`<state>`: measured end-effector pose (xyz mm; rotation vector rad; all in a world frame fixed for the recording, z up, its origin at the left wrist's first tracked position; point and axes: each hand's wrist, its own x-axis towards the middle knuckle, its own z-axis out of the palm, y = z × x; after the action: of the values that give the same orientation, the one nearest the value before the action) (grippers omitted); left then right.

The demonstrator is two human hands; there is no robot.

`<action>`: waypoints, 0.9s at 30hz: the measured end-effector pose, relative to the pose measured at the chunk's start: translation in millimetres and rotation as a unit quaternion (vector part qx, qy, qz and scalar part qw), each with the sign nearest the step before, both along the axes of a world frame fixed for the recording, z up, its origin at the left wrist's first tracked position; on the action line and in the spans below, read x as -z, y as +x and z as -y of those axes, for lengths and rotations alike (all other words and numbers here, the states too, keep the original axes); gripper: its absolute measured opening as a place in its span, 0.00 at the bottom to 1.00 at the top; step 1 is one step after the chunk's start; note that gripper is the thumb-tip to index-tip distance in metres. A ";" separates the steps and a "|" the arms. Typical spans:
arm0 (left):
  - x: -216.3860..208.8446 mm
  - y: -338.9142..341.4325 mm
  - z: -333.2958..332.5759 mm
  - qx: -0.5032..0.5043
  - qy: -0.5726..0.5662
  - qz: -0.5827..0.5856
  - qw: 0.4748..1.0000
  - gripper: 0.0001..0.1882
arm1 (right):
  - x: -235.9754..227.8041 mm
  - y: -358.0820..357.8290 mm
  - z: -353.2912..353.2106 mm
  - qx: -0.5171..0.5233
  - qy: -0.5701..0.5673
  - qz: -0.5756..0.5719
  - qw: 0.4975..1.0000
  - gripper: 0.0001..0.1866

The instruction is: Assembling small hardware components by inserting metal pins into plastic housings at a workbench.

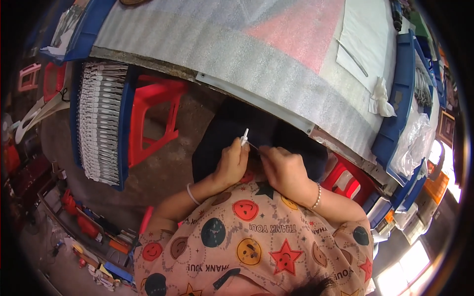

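Note:
My left hand (231,162) is closed on a small white plastic piece (244,135) with a narrow tip pointing up. My right hand (285,167) pinches a thin, dark, metal-looking pin (253,146), whose end reaches the white piece; whether it goes inside is too small to tell. Both hands are close together above my dark-clad lap, just short of the table edge. To the left, a blue tray (127,133) holds stacked rows of similar-looking white and grey pieces (101,123).
A red stool (155,116) stands beside the tray. The table (207,44) carries foam sheeting, white paper (365,37) and slim metal tweezers (353,58). At the right are a crumpled tissue (381,98), a blue bin (401,84) and clear plastic bags (414,140).

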<state>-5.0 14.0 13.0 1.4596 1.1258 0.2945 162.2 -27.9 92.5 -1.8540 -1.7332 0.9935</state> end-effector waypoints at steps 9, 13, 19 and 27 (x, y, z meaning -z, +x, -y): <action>1.5 -0.5 -1.4 -0.014 -0.012 0.095 0.995 0.09 | -27.3 5.2 -18.5 -0.308 0.021 0.295 0.904 0.22; 9.8 -2.8 1.2 -0.007 0.012 0.062 0.998 0.07 | -9.9 11.2 -24.3 -0.147 -0.086 0.098 0.981 0.19; 9.9 0.6 1.6 -0.013 0.040 0.073 0.996 0.07 | -23.4 7.1 -25.0 -0.143 -0.062 0.096 0.983 0.22; 13.8 -0.1 0.2 -0.034 0.028 0.091 0.995 0.07 | -16.9 6.4 -34.7 -0.172 -0.104 0.101 0.974 0.20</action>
<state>-5.1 13.7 -0.8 1.4144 1.0276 0.5003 168.6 6.8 109.4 -1.8716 -2.2017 1.1900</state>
